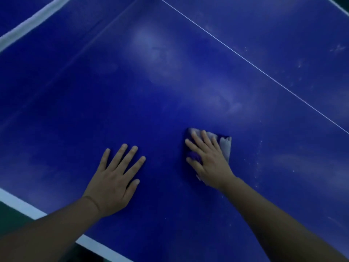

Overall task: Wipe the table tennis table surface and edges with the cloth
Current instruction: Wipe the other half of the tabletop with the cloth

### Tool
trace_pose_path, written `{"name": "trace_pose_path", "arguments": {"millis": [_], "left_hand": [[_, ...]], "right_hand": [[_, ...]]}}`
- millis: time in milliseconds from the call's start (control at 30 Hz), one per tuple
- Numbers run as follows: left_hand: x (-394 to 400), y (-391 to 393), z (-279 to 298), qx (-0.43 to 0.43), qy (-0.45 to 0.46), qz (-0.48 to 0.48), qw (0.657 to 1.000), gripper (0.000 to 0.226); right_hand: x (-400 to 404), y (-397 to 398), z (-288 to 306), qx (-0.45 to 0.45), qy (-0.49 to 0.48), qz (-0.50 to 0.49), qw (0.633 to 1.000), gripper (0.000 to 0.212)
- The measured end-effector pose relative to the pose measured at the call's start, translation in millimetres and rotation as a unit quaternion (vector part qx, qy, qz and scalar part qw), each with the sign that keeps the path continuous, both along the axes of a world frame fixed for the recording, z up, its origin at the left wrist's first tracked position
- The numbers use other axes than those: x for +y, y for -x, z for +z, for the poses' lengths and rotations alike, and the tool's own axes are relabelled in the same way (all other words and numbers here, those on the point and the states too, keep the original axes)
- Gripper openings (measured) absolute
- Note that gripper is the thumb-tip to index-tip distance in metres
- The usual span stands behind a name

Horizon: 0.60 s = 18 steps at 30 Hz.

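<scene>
on the table [170, 82], left hand [115, 178] flat; right hand [207, 157] presses seemingly folded cloth [225, 146].

The scene is dimly lit and soft throughout; pale glare patches are seen on the far table [188, 214].

Dark green floor [13, 212] shows past the near-left corner; dim light.

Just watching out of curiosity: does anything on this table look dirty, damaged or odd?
Nothing looks broken. The blue table tennis table shows pale dusty smears ahead of the folded cloth and white specks to its right.
</scene>
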<state>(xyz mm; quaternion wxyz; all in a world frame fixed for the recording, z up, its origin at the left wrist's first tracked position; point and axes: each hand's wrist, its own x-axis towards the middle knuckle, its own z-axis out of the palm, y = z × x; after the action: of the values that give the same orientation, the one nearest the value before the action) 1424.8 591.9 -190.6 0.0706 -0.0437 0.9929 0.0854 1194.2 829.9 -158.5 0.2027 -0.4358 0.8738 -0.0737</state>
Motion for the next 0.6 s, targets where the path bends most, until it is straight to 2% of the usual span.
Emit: {"name": "trace_pose_path", "arguments": {"millis": [67,133,300,367,433,533,600], "left_hand": [[4.3,-21.5,-3.7,0.01,0.0,0.007,1.0,0.064],[7.3,-36.3,-7.8,0.014,0.003,-0.002,1.0,0.066],[3.8,-37.6,-10.0,0.026,-0.006,-0.017,0.999,0.065],[3.8,-38.0,-7.8,0.027,-0.013,-0.017,0.999,0.064],[4.4,-38.4,-4.3,0.027,-0.018,-0.015,0.999,0.063],[4.4,-37.7,1.6,0.017,-0.039,-0.016,0.999,0.063],[2.6,-38.8,4.1,0.02,-0.061,-0.02,0.998,0.061]], "right_hand": [[-29.5,-14.8,-3.1,0.012,0.006,-0.068,0.998,0.066],[-48.4,-45.4,-7.6,0.017,0.019,-0.072,0.997,0.066],[-6.7,-131.8,-12.8,0.024,0.028,0.086,0.996,0.061],[24.4,-129.5,-6.8,0.025,0.009,0.16,0.987,0.062],[37.9,-110.0,-2.0,0.015,0.001,0.18,0.983,0.06],[11.5,-92.3,1.7,-0.021,0.006,0.055,0.998,0.059],[-24.0,-98.0,0.1,-0.009,0.019,-0.037,0.999,0.061]]}}
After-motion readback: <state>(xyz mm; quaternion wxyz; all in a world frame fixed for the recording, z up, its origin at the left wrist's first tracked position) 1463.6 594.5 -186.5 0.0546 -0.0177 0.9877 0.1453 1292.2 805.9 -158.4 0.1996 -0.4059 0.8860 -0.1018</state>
